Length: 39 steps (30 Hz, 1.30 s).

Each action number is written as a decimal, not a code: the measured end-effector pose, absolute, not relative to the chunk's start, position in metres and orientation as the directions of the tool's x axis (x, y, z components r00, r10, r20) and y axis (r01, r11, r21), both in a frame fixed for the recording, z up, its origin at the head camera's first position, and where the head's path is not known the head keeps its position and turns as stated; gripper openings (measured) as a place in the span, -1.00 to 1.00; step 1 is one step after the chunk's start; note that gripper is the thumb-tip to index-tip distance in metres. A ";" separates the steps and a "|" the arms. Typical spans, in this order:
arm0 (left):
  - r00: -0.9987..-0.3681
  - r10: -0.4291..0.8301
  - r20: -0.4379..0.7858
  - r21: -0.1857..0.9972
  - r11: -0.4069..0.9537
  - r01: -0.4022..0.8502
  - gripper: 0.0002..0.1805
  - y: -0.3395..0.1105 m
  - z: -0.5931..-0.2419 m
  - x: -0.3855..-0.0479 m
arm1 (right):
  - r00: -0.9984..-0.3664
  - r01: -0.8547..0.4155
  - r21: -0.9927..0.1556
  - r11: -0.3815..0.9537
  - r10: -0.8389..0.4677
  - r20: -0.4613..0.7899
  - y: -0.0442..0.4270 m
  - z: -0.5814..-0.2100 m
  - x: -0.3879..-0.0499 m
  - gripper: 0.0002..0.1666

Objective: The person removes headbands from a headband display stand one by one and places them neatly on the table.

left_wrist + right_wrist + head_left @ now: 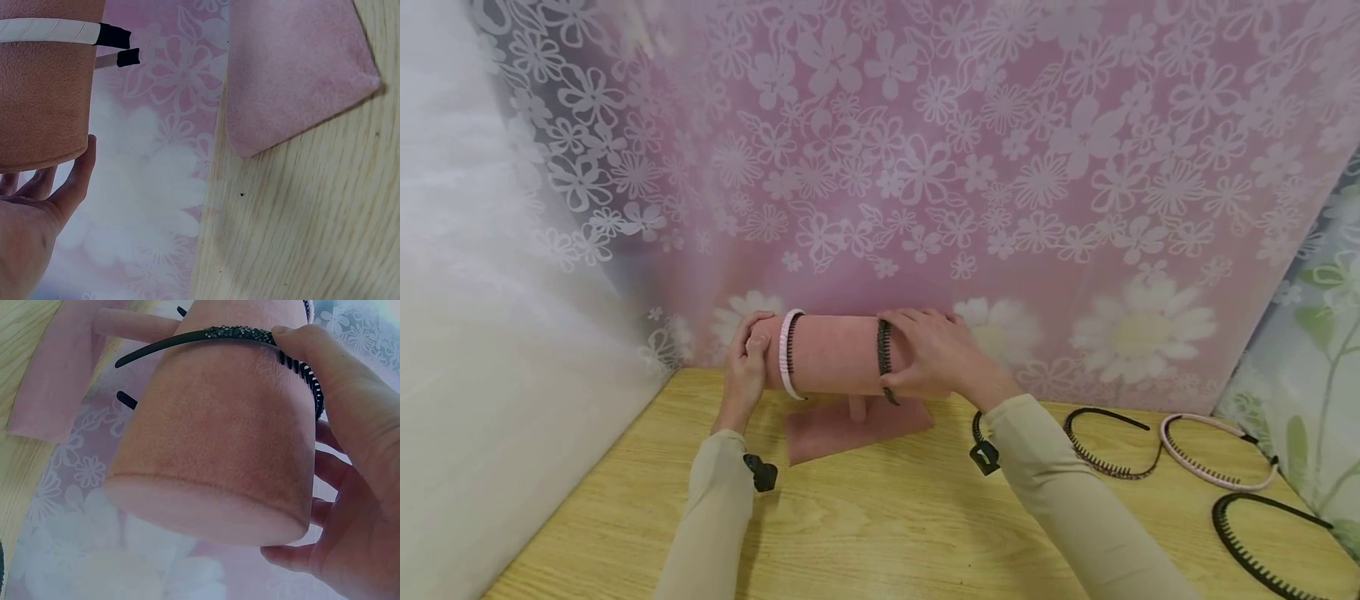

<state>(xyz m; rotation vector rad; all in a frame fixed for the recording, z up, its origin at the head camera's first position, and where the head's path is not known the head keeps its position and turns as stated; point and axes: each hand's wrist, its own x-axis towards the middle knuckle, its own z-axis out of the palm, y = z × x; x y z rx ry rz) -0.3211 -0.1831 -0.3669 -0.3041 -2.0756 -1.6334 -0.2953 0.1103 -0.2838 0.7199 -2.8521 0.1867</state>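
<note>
Pale sleeves (1060, 487) extend over the tabletop (865, 533), which carries the pink stand (842, 354). The left hand (747, 358) grips the stand's left end; the right hand (943, 354) holds the dark headband (884, 354), curving around the stand's right half, apart from the pale headband (786, 354). Presumably light and springy, the dark headband is likely best taken by its outer sides, clear of the teeth (306, 373).

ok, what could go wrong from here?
1. The black glitter-studded toothed headband could slip or twist if the right hand shifts; its ends stick out past the pink plush cylinder.
2. The cylinder sits on one pink post, so uneven pressure might rock it.
3. The left hand is close to the white ribbon-wrapped headband and might knock it sideways.
</note>
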 end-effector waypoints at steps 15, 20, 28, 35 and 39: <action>-0.853 -0.118 0.509 0.842 0.277 0.464 -0.55 -0.183 -0.366 -0.319 | -0.853 -0.497 -0.090 0.863 -0.467 0.235 0.121 -0.285 -0.291 0.10; -0.860 -0.115 0.496 0.849 0.268 0.454 -0.55 -0.183 -0.366 -0.318 | -0.846 -0.507 -0.096 0.856 -0.474 0.245 0.123 -0.286 -0.290 0.10; -0.875 -0.108 0.472 0.865 0.249 0.436 -0.54 -0.184 -0.366 -0.319 | -0.844 -0.509 -0.113 0.853 -0.470 0.256 0.126 -0.287 -0.289 0.10; -0.876 -0.111 0.469 0.868 0.240 0.435 -0.54 -0.184 -0.367 -0.320 | -0.853 -0.496 -0.115 0.861 -0.459 0.249 0.131 -0.287 -0.289 0.12; -0.874 -0.112 0.473 0.866 0.245 0.436 -0.53 -0.184 -0.367 -0.320 | -0.854 -0.493 -0.109 0.863 -0.457 0.249 0.135 -0.287 -0.290 0.13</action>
